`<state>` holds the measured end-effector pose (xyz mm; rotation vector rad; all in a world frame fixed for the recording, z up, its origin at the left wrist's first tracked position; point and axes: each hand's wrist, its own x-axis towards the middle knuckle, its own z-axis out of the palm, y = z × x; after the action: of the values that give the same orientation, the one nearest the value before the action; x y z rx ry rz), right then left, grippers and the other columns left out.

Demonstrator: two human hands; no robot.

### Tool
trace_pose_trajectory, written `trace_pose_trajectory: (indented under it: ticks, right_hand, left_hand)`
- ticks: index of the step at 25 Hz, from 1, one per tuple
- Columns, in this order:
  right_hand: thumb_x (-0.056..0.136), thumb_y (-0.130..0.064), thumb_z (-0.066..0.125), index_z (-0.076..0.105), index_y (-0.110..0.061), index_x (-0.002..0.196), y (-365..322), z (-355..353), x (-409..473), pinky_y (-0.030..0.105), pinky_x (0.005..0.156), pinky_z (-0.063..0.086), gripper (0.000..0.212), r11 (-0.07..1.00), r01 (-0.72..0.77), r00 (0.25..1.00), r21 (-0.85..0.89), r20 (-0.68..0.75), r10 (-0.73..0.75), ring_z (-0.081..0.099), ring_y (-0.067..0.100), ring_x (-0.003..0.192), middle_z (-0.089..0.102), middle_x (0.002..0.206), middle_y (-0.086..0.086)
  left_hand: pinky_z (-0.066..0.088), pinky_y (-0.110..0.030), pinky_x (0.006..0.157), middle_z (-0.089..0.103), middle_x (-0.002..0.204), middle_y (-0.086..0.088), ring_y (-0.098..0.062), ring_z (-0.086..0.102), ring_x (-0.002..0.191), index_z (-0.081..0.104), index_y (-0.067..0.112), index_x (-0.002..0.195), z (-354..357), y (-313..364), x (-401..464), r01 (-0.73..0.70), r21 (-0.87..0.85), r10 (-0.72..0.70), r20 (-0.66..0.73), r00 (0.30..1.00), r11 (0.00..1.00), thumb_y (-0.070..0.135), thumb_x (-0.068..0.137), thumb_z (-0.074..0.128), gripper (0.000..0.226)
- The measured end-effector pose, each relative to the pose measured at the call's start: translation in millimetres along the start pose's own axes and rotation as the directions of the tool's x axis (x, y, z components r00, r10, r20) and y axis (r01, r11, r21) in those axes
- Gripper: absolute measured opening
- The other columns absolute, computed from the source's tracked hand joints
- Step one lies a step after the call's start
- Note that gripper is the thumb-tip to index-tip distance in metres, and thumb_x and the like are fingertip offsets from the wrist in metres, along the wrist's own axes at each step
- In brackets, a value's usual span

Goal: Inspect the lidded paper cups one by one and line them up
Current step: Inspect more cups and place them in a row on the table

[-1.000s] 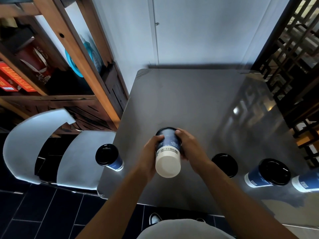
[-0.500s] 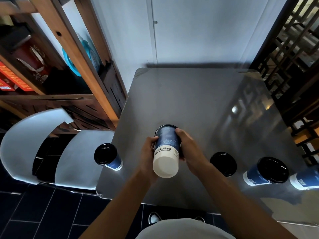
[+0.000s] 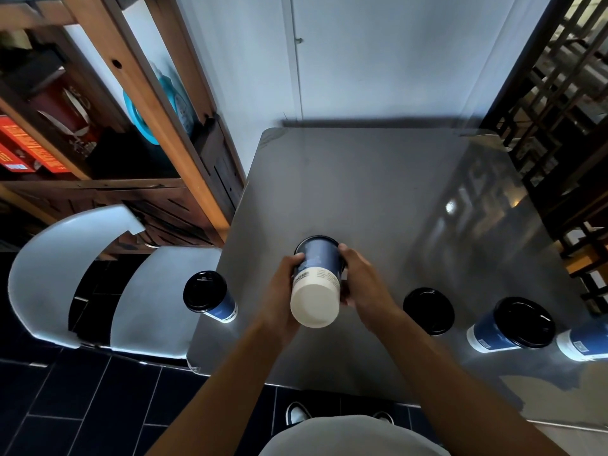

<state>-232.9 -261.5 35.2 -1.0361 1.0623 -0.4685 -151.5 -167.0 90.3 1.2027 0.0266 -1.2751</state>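
blue paper cup (image 3: 317, 274) is clamped between both sets of fingers, left hand (image 3: 279, 291) and right hand (image 3: 365, 284) curled round its sides, tipped so the white base faces the camera, lid away, above the grey counter (image 3: 362, 192). one lidded cup (image 3: 210, 297) stands left, three more (image 3: 506, 327) right.

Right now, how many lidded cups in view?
5: one held in both hands, tilted; one near the table's left edge; three to the right, the last cut off by the frame. More may sit outside it.
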Motion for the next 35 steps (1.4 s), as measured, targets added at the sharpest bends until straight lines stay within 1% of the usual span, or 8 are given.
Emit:
trace_pose_trajectory:
  ticks: [4, 10, 15, 20, 27, 29, 32, 35]
  right_hand:
    - [0.078, -0.060, 0.052, 0.064, -0.017, 0.103, 2, 8, -2, 0.057, 0.069, 0.046, 0.051, 0.996, -0.006, 1.000, 0.085, 0.014, 0.004, 0.060, 0.040, 0.077, 0.062, 0.096, 0.023]
    - [0.096, -0.048, 0.048, 0.062, -0.018, 0.098, 3, 2, 1, 0.027, 0.050, 0.041, 0.033, 0.999, 0.015, 1.000, 0.038, -0.014, -0.014, 0.057, 0.028, 0.070, 0.061, 0.087, 0.017]
    - [0.100, -0.044, 0.046, 0.060, -0.024, 0.093, 4, -4, -1, 0.021, 0.045, 0.038, 0.025, 0.995, 0.038, 0.999, -0.096, -0.022, -0.040, 0.055, 0.021, 0.061, 0.061, 0.078, 0.007]
    - [0.090, -0.049, 0.048, 0.064, -0.023, 0.097, 0, 0, -2, 0.025, 0.046, 0.039, 0.031, 0.992, 0.079, 0.997, -0.100, -0.014, -0.081, 0.054, 0.024, 0.061, 0.060, 0.075, 0.007]
    - [0.093, -0.045, 0.048, 0.065, -0.017, 0.091, 7, 3, 0, 0.043, 0.065, 0.042, 0.033, 0.996, 0.045, 0.999, 0.074, 0.017, -0.046, 0.055, 0.032, 0.071, 0.061, 0.083, 0.019]
    - [0.095, -0.042, 0.047, 0.063, -0.015, 0.092, 6, 3, -2, 0.036, 0.054, 0.041, 0.032, 0.996, 0.052, 0.998, 0.070, 0.027, -0.054, 0.052, 0.030, 0.065, 0.058, 0.078, 0.018]
    - [0.098, -0.040, 0.046, 0.061, -0.021, 0.093, 5, 0, 1, 0.028, 0.052, 0.037, 0.025, 0.998, 0.042, 0.999, 0.042, 0.024, -0.043, 0.051, 0.024, 0.062, 0.056, 0.075, 0.010]
    - [0.098, -0.042, 0.047, 0.063, -0.022, 0.099, -1, 0, 4, 0.025, 0.053, 0.041, 0.025, 0.999, 0.021, 0.999, 0.034, 0.028, -0.022, 0.055, 0.021, 0.068, 0.062, 0.081, 0.009]
  left_hand:
    - [0.053, -0.025, 0.046, 0.063, 0.065, -0.012, -0.022, 0.063, 0.052, 0.065, 0.002, 0.093, -2, -4, 2, 0.004, -0.077, -0.004, -0.003, 1.000, 0.997, 0.031, 0.097, 0.045, 0.035]
    - [0.053, -0.027, 0.043, 0.062, 0.065, -0.015, -0.024, 0.063, 0.049, 0.063, 0.001, 0.094, -1, -5, 3, -0.002, -0.032, 0.001, -0.029, 1.000, 0.999, 0.029, 0.098, 0.042, 0.036]
    - [0.048, -0.035, 0.066, 0.068, 0.064, -0.011, -0.026, 0.059, 0.056, 0.080, 0.018, 0.062, -4, -7, 18, -0.086, 0.052, 0.092, -0.124, 0.988, 0.995, 0.024, 0.103, 0.037, 0.060]
    - [0.057, -0.032, 0.058, 0.066, 0.087, -0.025, -0.030, 0.065, 0.061, 0.070, -0.002, 0.101, -11, -5, 12, 0.030, 0.056, -0.028, -0.029, 0.999, 0.998, 0.035, 0.097, 0.044, 0.045]
    - [0.048, -0.037, 0.067, 0.046, 0.103, -0.024, -0.033, 0.052, 0.073, 0.060, 0.001, 0.099, -9, -7, 12, -0.010, -0.077, -0.001, -0.145, 0.989, 0.997, 0.023, 0.093, 0.037, 0.033]
    - [0.055, -0.036, 0.057, 0.057, 0.092, -0.025, -0.033, 0.059, 0.067, 0.067, -0.001, 0.094, -10, -8, 11, 0.015, -0.056, -0.021, -0.120, 0.993, 0.998, 0.028, 0.098, 0.037, 0.042]
    - [0.056, -0.032, 0.044, 0.062, 0.087, -0.021, -0.028, 0.066, 0.056, 0.059, -0.007, 0.128, -9, -6, 6, 0.029, -0.008, -0.029, -0.013, 1.000, 1.000, 0.049, 0.102, 0.035, 0.067]
    - [0.055, -0.027, 0.045, 0.069, 0.079, -0.016, -0.022, 0.068, 0.054, 0.060, -0.006, 0.124, -5, -7, 5, -0.038, 0.053, 0.036, 0.034, 0.999, 0.998, 0.055, 0.097, 0.042, 0.068]
